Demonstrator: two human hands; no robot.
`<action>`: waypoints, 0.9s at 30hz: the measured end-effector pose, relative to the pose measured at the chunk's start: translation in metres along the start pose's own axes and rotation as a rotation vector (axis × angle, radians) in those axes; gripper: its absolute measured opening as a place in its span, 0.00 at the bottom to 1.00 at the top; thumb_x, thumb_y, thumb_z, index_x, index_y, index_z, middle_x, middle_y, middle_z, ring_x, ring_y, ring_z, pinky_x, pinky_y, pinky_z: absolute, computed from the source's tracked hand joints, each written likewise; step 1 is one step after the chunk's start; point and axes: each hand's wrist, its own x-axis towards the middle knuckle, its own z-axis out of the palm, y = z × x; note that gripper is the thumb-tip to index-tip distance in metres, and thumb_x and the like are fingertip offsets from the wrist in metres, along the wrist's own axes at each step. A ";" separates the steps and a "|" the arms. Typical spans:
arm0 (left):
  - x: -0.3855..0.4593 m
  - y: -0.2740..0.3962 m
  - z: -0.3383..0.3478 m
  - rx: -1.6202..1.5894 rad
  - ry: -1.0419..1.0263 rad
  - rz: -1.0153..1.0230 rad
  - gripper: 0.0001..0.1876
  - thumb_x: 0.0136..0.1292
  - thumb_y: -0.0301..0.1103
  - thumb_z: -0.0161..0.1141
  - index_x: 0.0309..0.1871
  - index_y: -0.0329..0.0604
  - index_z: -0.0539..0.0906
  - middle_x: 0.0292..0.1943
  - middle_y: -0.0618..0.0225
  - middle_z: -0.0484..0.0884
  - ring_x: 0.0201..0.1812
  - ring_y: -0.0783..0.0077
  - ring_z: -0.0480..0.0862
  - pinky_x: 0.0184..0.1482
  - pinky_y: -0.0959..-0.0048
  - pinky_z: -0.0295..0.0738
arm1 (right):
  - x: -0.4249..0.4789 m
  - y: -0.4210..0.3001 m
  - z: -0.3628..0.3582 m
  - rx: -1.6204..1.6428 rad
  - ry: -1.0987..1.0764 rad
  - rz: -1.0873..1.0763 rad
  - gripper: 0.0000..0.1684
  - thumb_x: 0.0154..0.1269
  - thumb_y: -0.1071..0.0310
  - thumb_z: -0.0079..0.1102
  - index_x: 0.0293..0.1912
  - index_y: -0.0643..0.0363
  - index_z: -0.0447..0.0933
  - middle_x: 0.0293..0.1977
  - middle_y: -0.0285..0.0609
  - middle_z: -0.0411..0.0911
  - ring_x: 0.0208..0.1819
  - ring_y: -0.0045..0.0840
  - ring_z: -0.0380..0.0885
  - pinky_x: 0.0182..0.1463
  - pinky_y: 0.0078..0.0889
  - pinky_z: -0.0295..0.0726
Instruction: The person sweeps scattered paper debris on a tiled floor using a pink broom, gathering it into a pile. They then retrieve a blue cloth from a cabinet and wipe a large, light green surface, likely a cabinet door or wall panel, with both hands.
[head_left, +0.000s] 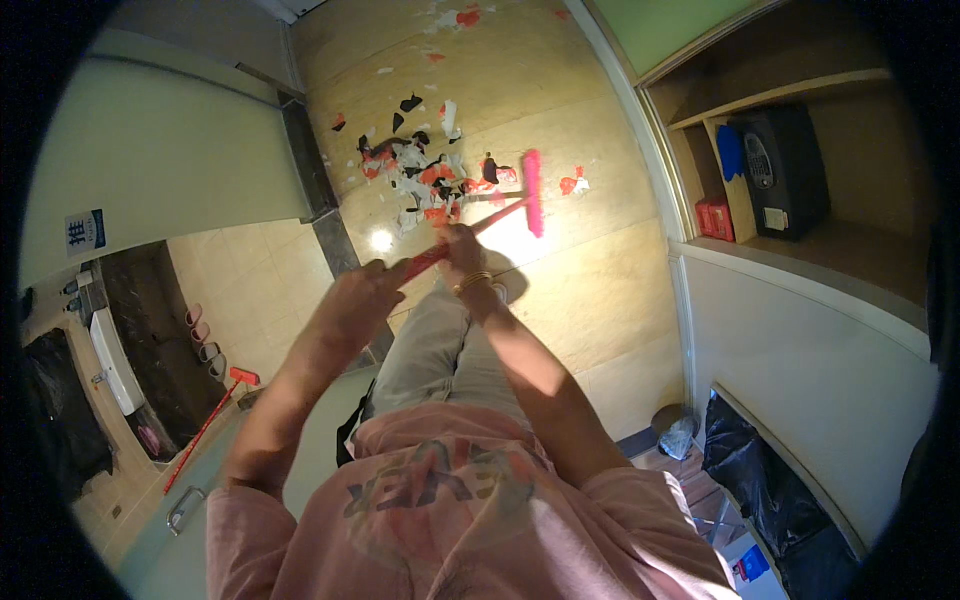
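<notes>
A push broom (533, 193) with a pink head and a red handle reaches over the tiled floor. My left hand (364, 289) is closed around the upper part of its handle. Lower down the handle grips my right hand (460, 251), with a gold-coloured bracelet at its wrist. Left of the broom head lies a loose heap of torn red, black and white scraps (431, 180). A small red and white scrap (574, 182) lies right of the head, and more are scattered farther off.
A glass door (172, 135) and dark door frame stand left; beyond are slippers, a basin (116, 362) and a red-handled squeegee or broom (245, 376). Right is a shelf unit (787, 232) holding a black safe (784, 169). A waste bin (675, 429) stands lower right.
</notes>
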 end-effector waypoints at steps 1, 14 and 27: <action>0.010 -0.004 0.008 -0.022 0.009 0.014 0.21 0.55 0.31 0.57 0.53 0.42 0.70 0.31 0.54 0.77 0.35 0.54 0.78 0.38 0.62 0.75 | 0.009 0.012 -0.015 -0.177 -0.100 -0.158 0.12 0.36 0.76 0.57 0.25 0.61 0.66 0.24 0.48 0.68 0.32 0.42 0.68 0.35 0.38 0.69; 0.115 -0.017 0.093 -0.097 -0.048 -0.040 0.22 0.56 0.35 0.55 0.54 0.40 0.69 0.28 0.51 0.79 0.32 0.53 0.80 0.35 0.61 0.76 | 0.057 0.125 -0.050 -0.906 -0.588 0.190 0.13 0.55 0.61 0.48 0.41 0.48 0.75 0.37 0.43 0.77 0.42 0.29 0.77 0.43 0.37 0.74; -0.037 -0.099 -0.059 -0.112 0.003 -0.123 0.15 0.53 0.29 0.57 0.46 0.42 0.75 0.29 0.58 0.79 0.34 0.57 0.79 0.35 0.64 0.74 | 0.019 -0.061 0.094 -0.307 -0.206 -0.137 0.13 0.40 0.65 0.58 0.33 0.45 0.74 0.28 0.32 0.76 0.43 0.28 0.72 0.48 0.41 0.58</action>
